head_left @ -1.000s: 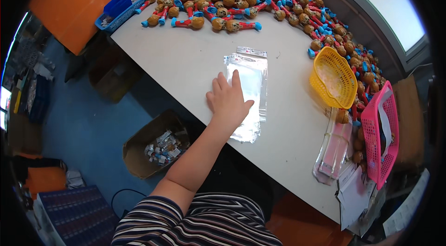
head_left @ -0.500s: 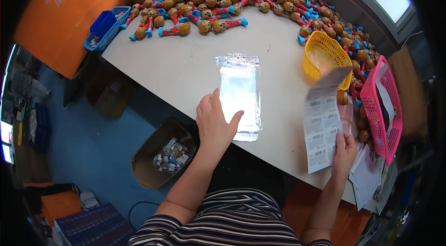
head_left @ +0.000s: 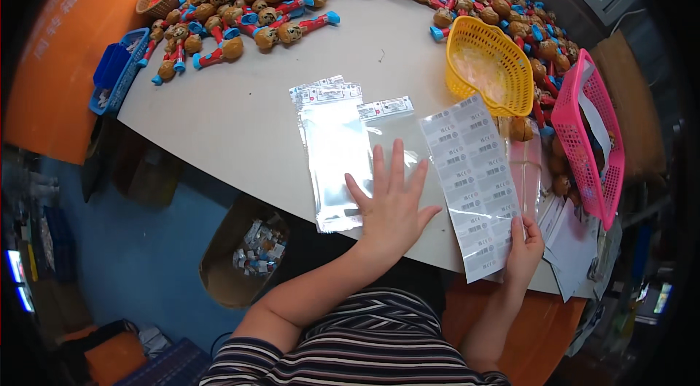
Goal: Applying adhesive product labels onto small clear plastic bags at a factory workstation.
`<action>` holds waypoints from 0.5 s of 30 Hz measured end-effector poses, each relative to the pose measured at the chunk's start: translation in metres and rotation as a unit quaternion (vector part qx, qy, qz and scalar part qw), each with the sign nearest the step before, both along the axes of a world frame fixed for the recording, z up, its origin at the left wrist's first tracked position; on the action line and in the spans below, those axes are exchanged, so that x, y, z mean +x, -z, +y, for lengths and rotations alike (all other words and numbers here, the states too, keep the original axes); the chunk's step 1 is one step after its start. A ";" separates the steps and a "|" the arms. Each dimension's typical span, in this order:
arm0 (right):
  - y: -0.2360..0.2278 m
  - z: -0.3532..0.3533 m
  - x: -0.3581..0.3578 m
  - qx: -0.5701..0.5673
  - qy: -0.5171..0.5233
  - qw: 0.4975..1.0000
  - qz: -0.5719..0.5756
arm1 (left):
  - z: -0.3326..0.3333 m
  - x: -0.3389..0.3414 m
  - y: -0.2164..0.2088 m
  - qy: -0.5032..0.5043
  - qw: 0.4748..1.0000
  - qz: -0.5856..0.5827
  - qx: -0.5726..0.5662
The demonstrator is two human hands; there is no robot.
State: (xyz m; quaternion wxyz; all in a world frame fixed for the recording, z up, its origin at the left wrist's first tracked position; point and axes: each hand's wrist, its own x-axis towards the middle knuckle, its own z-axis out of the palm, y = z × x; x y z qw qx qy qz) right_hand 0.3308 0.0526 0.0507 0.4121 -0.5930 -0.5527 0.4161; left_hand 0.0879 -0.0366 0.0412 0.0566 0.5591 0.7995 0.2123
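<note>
Low in the frame, the left hand (head_left: pixel 394 205) lies flat, fingers spread, on a clear plastic bag (head_left: pixel 390 131) at centre, the right hand (head_left: pixel 523 249) pinches the lower edge of a label sheet (head_left: pixel 472 178) beside it, a yellow basket (head_left: pixel 490 65) beyond, toys (head_left: pixel 277 34) along the top.

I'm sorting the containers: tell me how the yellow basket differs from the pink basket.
The yellow basket sits well onto the table; the pink basket stands at its right edge. The yellow basket is rounded, the pink basket long and rectangular. White sheets stand in the pink one. Both are open plastic mesh.
</note>
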 end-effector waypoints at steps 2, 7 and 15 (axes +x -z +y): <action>-0.002 -0.003 0.014 0.006 -0.003 1.000 -0.002 | -0.004 -0.007 -0.001 -0.026 0.999 -0.018 -0.008; -0.009 -0.006 0.034 0.018 -0.005 1.000 -0.020 | -0.016 -0.040 0.016 -0.106 0.992 0.038 -0.054; -0.007 -0.005 0.061 0.024 -0.027 0.998 0.056 | -0.029 -0.055 -0.024 -0.141 0.988 -0.038 -0.055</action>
